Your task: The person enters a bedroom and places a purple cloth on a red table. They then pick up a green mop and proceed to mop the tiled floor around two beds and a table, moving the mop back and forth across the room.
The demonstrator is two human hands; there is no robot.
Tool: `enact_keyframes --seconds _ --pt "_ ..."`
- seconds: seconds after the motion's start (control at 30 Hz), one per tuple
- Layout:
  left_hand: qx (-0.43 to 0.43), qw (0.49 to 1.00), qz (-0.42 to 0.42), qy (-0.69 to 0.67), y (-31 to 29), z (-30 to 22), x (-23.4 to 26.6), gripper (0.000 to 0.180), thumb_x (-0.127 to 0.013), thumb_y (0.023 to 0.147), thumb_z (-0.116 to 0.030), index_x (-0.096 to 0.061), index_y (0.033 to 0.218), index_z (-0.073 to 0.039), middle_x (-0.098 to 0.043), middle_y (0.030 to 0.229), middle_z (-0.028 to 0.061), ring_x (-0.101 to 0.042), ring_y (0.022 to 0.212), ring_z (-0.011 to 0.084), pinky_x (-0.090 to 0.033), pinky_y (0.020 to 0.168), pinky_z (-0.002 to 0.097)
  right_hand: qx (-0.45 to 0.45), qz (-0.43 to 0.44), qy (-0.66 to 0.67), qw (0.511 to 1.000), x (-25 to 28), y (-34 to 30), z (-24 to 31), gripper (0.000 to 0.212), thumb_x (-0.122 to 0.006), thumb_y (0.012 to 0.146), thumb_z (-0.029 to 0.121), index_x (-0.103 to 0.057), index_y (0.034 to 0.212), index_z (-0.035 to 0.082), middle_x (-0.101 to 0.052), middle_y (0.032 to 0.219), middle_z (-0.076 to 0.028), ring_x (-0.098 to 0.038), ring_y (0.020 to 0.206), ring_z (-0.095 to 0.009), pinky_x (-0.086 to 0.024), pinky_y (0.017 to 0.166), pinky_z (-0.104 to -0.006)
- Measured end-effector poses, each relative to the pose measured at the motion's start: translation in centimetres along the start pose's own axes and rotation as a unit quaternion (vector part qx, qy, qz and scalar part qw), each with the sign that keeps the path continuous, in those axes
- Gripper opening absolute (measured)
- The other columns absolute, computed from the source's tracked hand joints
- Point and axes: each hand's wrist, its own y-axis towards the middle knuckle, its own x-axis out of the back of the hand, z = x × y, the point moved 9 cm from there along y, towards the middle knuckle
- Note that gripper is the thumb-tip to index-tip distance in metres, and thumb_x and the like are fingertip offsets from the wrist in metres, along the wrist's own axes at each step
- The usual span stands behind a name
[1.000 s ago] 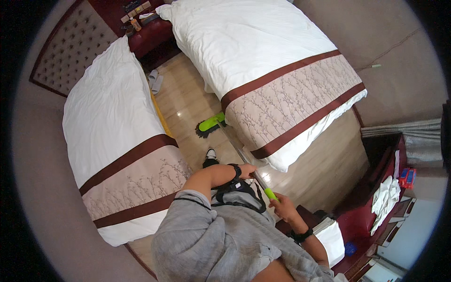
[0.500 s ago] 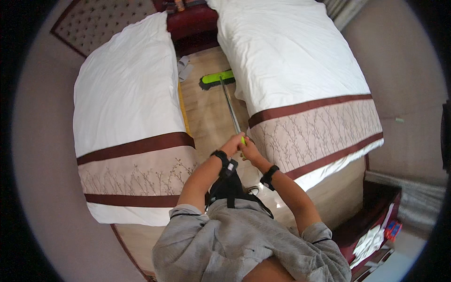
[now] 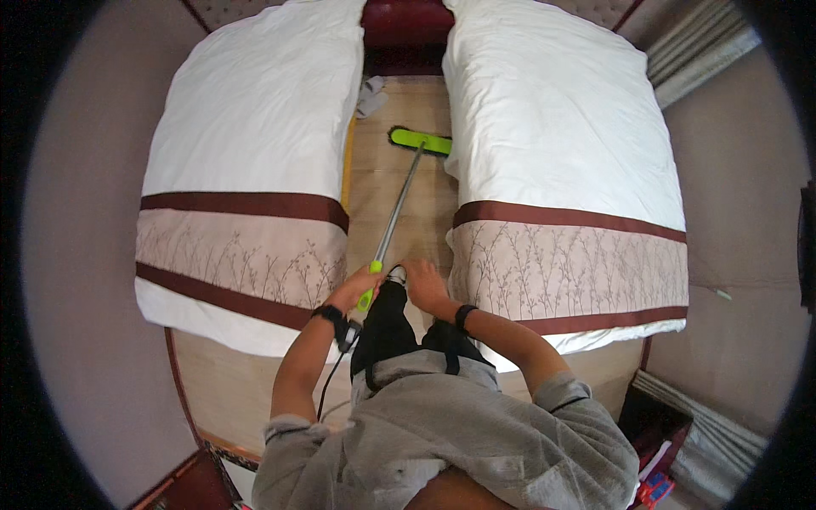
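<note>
A flat dust mop with a bright green head (image 3: 416,141) and dark fringe lies on the floor between two beds, its right end against the right bed's hanging cover. Its silver pole (image 3: 398,208) slants down toward me. My left hand (image 3: 355,287) is closed around the green grip at the pole's near end. Off the pole, my right hand (image 3: 427,286) hovers to the right of the grip with its fingers loosely apart, partly turned from view. It holds nothing that I can see.
White-covered beds with patterned runners stand left (image 3: 255,110) and right (image 3: 561,127). Grey slippers (image 3: 371,97) lie by the left bed near the dark red cabinet (image 3: 406,25). A shoe (image 3: 397,274) shows below my hands. Dark red furniture stands at the lower right.
My right hand has come off the pole, while my left keeps the grip and has shifted left. The pole now leans the other way, and my view has turned.
</note>
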Motion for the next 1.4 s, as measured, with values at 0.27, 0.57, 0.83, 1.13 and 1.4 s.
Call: enact_keyframes --seconds 0.27,0.57,0.83,1.13,1.4 --pt "0.084 0.984 -0.131 0.083 -23.0 15.5 -4.2 0.028 -0.053 0.093 -0.030 -0.046 0.094 -0.003 -0.052 0.067 0.0052 -0.049 0.048 0.0149 -0.041 0.042 0.0316 0.428 0.089 0.078 0.896 -8.1 -10.3 17.3 0.033 -0.062 0.076 0.016 -0.056 0.107 0.008 -0.059 0.102 -0.014 -0.055 0.102 -0.033 -0.040 0.089 -0.0488" --pt "0.092 0.880 -0.398 0.242 -41.5 20.7 -15.0 0.039 -0.060 0.086 -0.037 -0.058 0.098 -0.001 -0.063 0.079 0.0216 -0.062 0.078 0.0397 -0.049 0.066 0.0449 0.572 0.508 0.066 0.641 -14.1 -27.5 26.2 0.018 -0.070 0.072 0.022 -0.059 0.080 0.009 -0.063 0.077 -0.011 -0.062 0.079 -0.032 -0.047 0.066 -0.0450" --pt "0.066 0.867 -0.439 0.225 -37.3 17.9 -10.9 0.037 -0.066 0.082 -0.035 -0.064 0.090 0.002 -0.063 0.083 0.0244 -0.062 0.078 0.0414 -0.048 0.067 0.0472 0.473 0.350 0.089 0.804 -13.7 -20.1 23.0 0.016 -0.066 0.071 0.019 -0.056 0.078 0.008 -0.060 0.074 -0.012 -0.061 0.075 -0.034 -0.048 0.066 -0.0454" --pt "-0.152 0.917 -0.335 0.154 -19.0 18.9 -10.3 0.029 -0.065 0.083 -0.028 -0.060 0.087 0.000 -0.063 0.076 0.0193 -0.063 0.069 0.0359 -0.049 0.060 0.0445 0.406 0.299 -0.050 0.862 -14.0 -12.3 11.0 0.025 -0.067 0.067 0.014 -0.060 0.090 0.008 -0.061 0.093 -0.012 -0.057 0.098 -0.033 -0.046 0.084 -0.0428" --pt "-0.097 0.972 -0.147 -0.153 -10.8 18.9 -15.0 0.019 -0.055 0.088 -0.021 -0.054 0.081 -0.003 -0.053 0.062 0.0058 -0.051 0.045 0.0146 -0.036 0.038 0.0314 0.312 0.157 -0.171 0.921 -10.4 -12.7 4.0 0.031 -0.056 0.080 0.012 -0.056 0.111 0.008 -0.052 0.121 -0.010 -0.050 0.115 -0.031 -0.042 0.096 -0.0425"
